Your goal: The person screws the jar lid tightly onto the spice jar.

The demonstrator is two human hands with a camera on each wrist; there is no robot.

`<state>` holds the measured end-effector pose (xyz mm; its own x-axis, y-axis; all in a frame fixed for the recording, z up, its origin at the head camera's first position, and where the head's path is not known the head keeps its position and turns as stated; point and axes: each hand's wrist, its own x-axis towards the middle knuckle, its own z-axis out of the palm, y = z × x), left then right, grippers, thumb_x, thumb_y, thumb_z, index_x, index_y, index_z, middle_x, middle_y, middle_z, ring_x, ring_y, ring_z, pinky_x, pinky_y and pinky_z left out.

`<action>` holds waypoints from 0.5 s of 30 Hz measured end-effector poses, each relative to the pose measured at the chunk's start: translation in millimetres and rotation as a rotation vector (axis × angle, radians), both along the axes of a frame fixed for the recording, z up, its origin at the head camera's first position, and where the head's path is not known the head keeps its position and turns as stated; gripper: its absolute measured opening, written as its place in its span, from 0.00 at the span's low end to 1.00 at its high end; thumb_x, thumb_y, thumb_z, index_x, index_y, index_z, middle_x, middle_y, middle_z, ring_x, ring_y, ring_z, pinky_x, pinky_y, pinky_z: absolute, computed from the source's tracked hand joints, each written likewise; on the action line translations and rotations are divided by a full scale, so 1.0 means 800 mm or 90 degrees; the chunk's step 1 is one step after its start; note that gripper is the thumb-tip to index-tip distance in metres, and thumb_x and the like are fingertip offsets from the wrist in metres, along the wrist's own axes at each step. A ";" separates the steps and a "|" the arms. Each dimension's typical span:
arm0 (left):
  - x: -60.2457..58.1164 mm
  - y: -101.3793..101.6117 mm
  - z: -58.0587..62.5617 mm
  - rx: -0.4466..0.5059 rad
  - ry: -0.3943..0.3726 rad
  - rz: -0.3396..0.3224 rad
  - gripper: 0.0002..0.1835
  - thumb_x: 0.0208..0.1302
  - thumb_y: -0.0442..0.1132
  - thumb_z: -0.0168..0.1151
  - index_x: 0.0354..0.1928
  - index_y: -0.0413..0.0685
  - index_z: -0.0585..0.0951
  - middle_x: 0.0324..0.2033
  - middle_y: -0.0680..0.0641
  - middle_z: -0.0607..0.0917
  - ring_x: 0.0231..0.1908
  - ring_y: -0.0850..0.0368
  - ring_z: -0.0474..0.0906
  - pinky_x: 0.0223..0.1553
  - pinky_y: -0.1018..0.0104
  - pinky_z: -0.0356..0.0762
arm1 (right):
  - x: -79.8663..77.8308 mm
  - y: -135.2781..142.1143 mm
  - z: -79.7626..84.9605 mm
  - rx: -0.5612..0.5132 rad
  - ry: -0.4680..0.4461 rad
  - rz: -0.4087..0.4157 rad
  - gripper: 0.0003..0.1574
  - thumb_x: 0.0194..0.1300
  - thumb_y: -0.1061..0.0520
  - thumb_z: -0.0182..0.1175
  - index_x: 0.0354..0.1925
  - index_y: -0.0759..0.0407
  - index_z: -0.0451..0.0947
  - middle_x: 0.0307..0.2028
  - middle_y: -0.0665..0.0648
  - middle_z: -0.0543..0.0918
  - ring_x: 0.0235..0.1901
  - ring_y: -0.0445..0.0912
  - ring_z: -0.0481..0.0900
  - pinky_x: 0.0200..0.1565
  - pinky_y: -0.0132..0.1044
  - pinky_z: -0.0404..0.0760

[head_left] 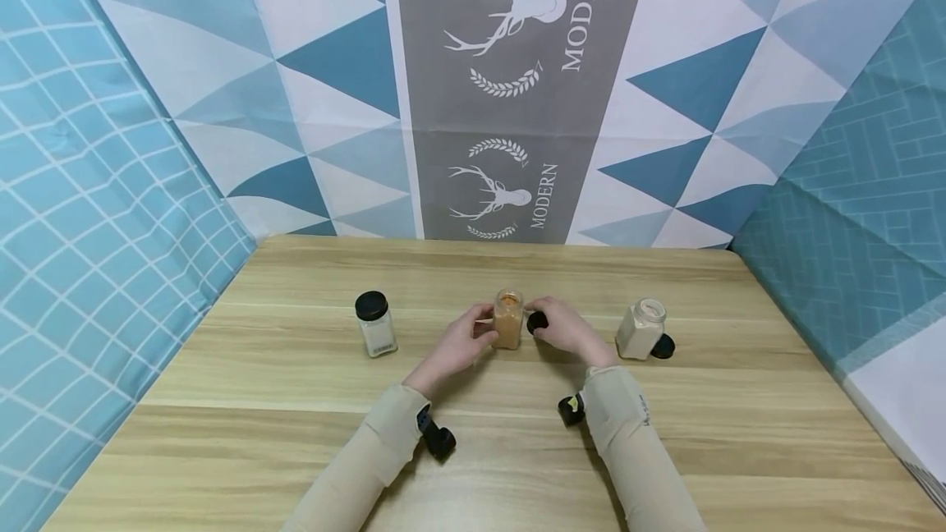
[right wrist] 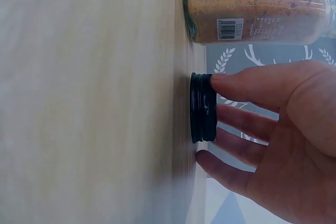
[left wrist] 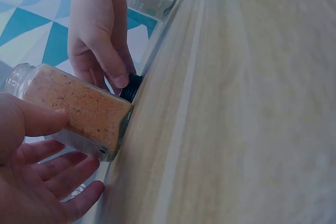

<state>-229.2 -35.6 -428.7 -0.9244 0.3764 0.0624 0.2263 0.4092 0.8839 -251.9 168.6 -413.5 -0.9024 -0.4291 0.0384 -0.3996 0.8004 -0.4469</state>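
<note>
A square glass jar of orange seasoning powder (head_left: 507,323) stands uncapped and upright on the table. My left hand (head_left: 461,341) holds it from the left, the thumb on its near face and the other fingers loosely curved around its side in the left wrist view. Just right of the jar, a black screw lid (right wrist: 203,108) lies flat on the wood. The right hand (head_left: 567,327) grips this lid at its edge between thumb and fingers. A barcode label shows on the orange jar in the right wrist view.
On the left stands a jar of white contents (head_left: 379,333) with its black cap on. To the right, an uncapped jar of pale powder (head_left: 639,333) has another black lid (head_left: 663,346) lying beside it. Patterned cloth (head_left: 347,105) rises behind the wooden table (head_left: 296,450).
</note>
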 end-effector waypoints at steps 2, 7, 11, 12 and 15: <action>0.000 0.000 -0.001 0.003 0.000 0.002 0.24 0.64 0.33 0.52 0.62 0.38 0.64 0.58 0.38 0.71 0.55 0.45 0.72 0.55 0.56 0.71 | 0.000 0.001 0.000 0.001 0.001 0.001 0.26 0.53 0.70 0.58 0.53 0.69 0.71 0.52 0.67 0.75 0.55 0.61 0.70 0.58 0.52 0.66; 0.000 0.000 -0.001 0.011 0.003 -0.002 0.24 0.64 0.33 0.52 0.62 0.38 0.64 0.57 0.38 0.71 0.55 0.45 0.72 0.56 0.55 0.70 | 0.001 0.003 -0.001 -0.007 -0.004 -0.010 0.25 0.53 0.72 0.55 0.53 0.69 0.72 0.52 0.67 0.75 0.55 0.61 0.70 0.58 0.52 0.67; 0.000 0.000 -0.001 0.013 -0.002 -0.001 0.23 0.65 0.33 0.52 0.62 0.39 0.64 0.57 0.38 0.71 0.55 0.45 0.71 0.56 0.55 0.70 | 0.001 0.005 0.002 -0.022 -0.017 -0.027 0.24 0.58 0.70 0.54 0.54 0.68 0.70 0.54 0.67 0.73 0.57 0.61 0.68 0.60 0.53 0.65; -0.001 0.000 -0.001 0.012 -0.002 -0.001 0.24 0.65 0.33 0.52 0.62 0.39 0.64 0.57 0.38 0.71 0.55 0.45 0.71 0.56 0.55 0.70 | 0.002 0.006 0.003 -0.026 -0.019 -0.030 0.24 0.59 0.69 0.54 0.55 0.68 0.69 0.54 0.67 0.73 0.57 0.61 0.68 0.60 0.53 0.64; -0.001 0.000 -0.002 0.009 -0.006 0.000 0.24 0.65 0.32 0.52 0.62 0.39 0.63 0.57 0.38 0.71 0.55 0.45 0.71 0.57 0.55 0.69 | 0.003 0.008 0.008 -0.033 -0.023 -0.035 0.24 0.61 0.68 0.52 0.57 0.68 0.68 0.56 0.68 0.72 0.57 0.61 0.67 0.60 0.53 0.64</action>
<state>-229.9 -35.8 -430.5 -0.9252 0.3751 0.0582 0.2170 0.3968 0.8919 -249.2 174.7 -407.4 -0.9258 -0.3770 0.0263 -0.3384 0.7959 -0.5021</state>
